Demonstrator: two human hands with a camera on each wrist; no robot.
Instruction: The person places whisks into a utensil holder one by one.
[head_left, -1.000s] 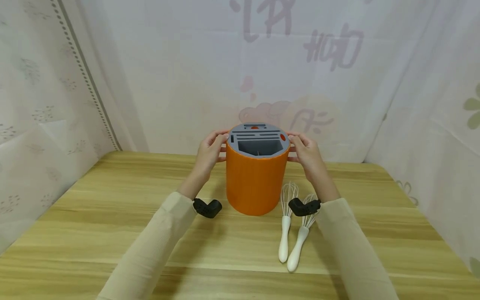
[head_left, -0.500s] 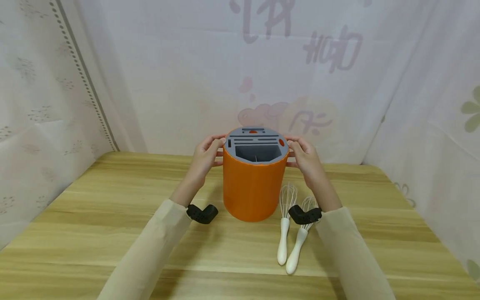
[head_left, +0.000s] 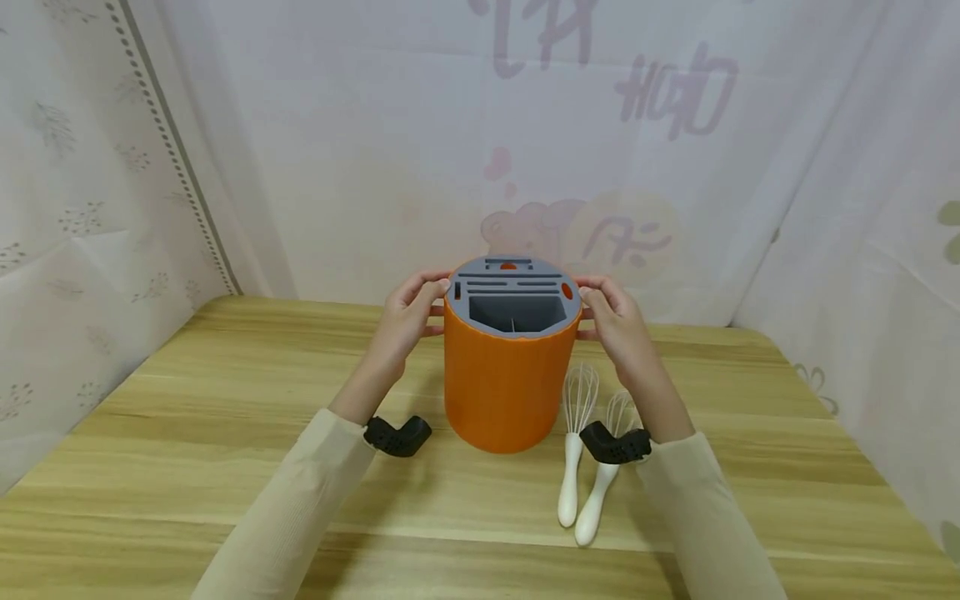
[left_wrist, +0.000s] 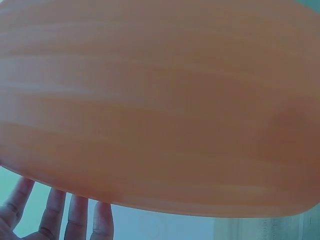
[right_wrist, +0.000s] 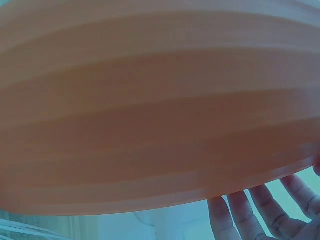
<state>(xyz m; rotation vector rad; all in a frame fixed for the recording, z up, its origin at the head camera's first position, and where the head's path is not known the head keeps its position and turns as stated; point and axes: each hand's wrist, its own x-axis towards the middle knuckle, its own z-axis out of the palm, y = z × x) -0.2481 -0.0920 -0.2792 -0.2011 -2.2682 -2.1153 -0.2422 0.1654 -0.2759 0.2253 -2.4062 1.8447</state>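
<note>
An orange round knife holder [head_left: 506, 392] with a grey slotted top [head_left: 517, 283] stands at the middle of the head view. One larger compartment opens at the front of the top, with thin slots behind it. My left hand [head_left: 405, 317] grips its left side near the rim, thumb at the top edge. On the opposite side my right hand [head_left: 615, 321] holds it the same way. The orange wall [left_wrist: 160, 110] fills most of the left wrist view, fingers [left_wrist: 77, 215] reaching behind it. In the right wrist view, fingertips [right_wrist: 217, 207] press along the far side.
Two balloon whisks with cream handles, a left whisk [head_left: 570, 479] and a right whisk [head_left: 596, 504], lie right of the holder on the wooden table [head_left: 225, 433]. The right wrist's black camera mount [head_left: 618, 443] overlaps the right whisk. A printed curtain [head_left: 360, 150] hangs behind the table.
Both hands have brought the knife holder a little nearer to me, keeping their grip on its sides. The whisks have stayed in place, while the head view has shifted slightly.
</note>
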